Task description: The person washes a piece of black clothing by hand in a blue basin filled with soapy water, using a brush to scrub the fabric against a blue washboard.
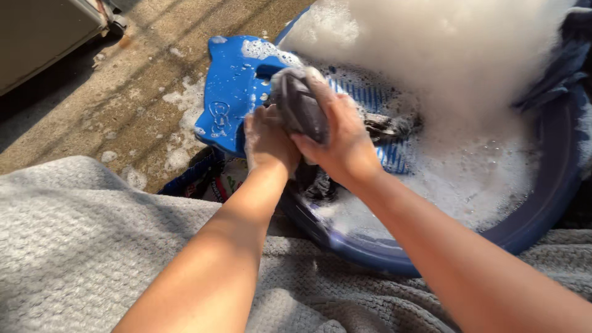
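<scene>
At the upper left of the frame lies a sunlit concrete floor point(123, 92) flecked with suds, and across the lower left spreads a grey knitted cloth point(80, 246) over the person's lap. Just right of the floor patch, a blue plastic washboard point(231, 92) leans into the basin, its ribbed face running down under the foam. At the centre, the left hand point(266, 140) is closed around the lower part of a wet dark grey garment point(299, 102), and the right hand point(342, 139) is wrapped over the same bunch from the other side, fingers curled tight; the two hands press together just above the washboard. The garment looks soft, limp and heavy with water, likely slippery from soap, so a full-fisted hold on a gathered bunch suits it better than a pinch at an edge. A dark tail of it trails down into the water between the wrists. To the right, the round blue basin point(555, 185) holds soapy water and a tall heap of white foam point(444, 55), with another blue cloth point(567, 49) draped on its far rim at the upper right.
</scene>
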